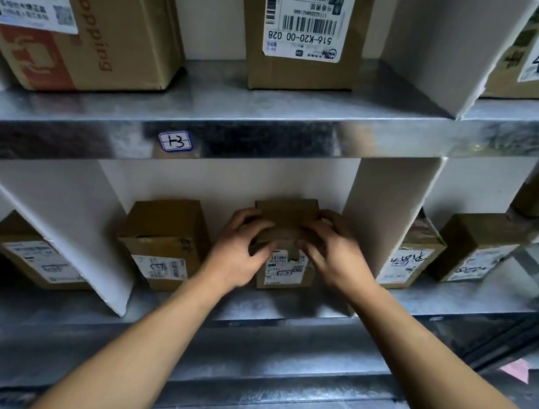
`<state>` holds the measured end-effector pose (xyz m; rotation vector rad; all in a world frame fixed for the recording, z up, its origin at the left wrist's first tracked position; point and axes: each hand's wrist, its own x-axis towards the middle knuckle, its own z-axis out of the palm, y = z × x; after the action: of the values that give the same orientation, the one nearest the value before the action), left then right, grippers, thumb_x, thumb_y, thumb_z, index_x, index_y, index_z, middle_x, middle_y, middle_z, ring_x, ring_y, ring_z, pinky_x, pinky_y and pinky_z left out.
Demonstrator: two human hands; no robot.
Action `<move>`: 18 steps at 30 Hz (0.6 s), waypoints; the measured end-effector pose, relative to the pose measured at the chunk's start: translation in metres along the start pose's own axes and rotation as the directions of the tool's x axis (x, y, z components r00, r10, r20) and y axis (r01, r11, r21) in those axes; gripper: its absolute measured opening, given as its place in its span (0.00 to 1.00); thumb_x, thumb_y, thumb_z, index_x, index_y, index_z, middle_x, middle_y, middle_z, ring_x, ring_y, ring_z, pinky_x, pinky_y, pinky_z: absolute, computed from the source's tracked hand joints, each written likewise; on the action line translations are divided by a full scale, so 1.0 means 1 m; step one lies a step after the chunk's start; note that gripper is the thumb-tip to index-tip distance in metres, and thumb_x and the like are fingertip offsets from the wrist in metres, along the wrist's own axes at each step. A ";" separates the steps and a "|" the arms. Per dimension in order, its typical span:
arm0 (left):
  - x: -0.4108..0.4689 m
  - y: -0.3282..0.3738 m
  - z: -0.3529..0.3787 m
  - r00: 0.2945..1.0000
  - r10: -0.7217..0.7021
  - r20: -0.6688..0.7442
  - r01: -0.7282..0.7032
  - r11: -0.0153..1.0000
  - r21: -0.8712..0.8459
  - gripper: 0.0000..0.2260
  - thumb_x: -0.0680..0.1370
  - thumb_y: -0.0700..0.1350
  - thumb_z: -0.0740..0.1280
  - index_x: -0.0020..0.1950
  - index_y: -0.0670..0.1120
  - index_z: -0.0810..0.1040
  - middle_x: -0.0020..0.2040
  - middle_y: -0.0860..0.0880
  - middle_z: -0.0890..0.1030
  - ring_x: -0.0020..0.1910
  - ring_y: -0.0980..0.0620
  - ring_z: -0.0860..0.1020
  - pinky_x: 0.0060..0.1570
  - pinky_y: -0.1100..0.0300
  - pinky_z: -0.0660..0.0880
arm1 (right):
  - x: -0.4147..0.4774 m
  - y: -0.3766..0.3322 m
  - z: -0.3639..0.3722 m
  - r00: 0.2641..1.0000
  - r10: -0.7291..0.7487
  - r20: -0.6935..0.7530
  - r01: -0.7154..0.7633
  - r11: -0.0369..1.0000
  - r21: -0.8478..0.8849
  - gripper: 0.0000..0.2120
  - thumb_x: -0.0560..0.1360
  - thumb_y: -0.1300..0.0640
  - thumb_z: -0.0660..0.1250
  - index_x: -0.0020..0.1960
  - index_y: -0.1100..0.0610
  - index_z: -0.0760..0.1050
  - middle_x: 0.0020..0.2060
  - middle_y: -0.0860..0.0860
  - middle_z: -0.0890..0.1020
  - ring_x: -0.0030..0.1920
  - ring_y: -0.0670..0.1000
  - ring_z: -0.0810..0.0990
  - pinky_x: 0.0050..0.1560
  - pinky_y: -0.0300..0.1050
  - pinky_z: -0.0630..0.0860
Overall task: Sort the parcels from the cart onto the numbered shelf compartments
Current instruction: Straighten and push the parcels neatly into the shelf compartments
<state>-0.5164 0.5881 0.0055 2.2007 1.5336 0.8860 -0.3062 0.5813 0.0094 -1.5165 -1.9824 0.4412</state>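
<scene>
A small brown cardboard parcel [288, 220] with a white shipping label on its front stands on the lower metal shelf [282, 311], in the compartment under the handwritten tag "13" [174, 141]. My left hand [239, 248] grips its left side and my right hand [334, 249] grips its right side, fingers over the top edge. A second brown parcel [162, 238] stands just left of it in the same compartment, apart from my hands. The cart is out of view.
White divider panels [386, 212] bound the compartment on both sides. Neighbouring compartments hold more labelled boxes [414, 256]. The upper shelf [237, 122] carries larger cartons [303, 28]. Grey floor lies below the shelf, with a pink scrap [516, 369] at right.
</scene>
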 end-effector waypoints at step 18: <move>0.004 0.018 0.009 0.998 -0.065 0.013 0.063 0.993 0.104 0.19 0.78 0.49 0.69 0.68 0.49 0.74 0.71 0.48 0.67 0.70 0.50 0.66 0.71 0.57 0.64 | 0.006 0.021 -0.004 0.999 -0.048 0.023 0.049 0.998 -0.025 0.18 0.79 0.56 0.69 0.67 0.59 0.76 0.72 0.60 0.68 0.71 0.59 0.68 0.66 0.29 0.53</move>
<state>-0.4967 0.5862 0.0104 2.2094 1.6673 0.7842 -0.2891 0.5930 0.0013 -1.4815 -2.0453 0.4158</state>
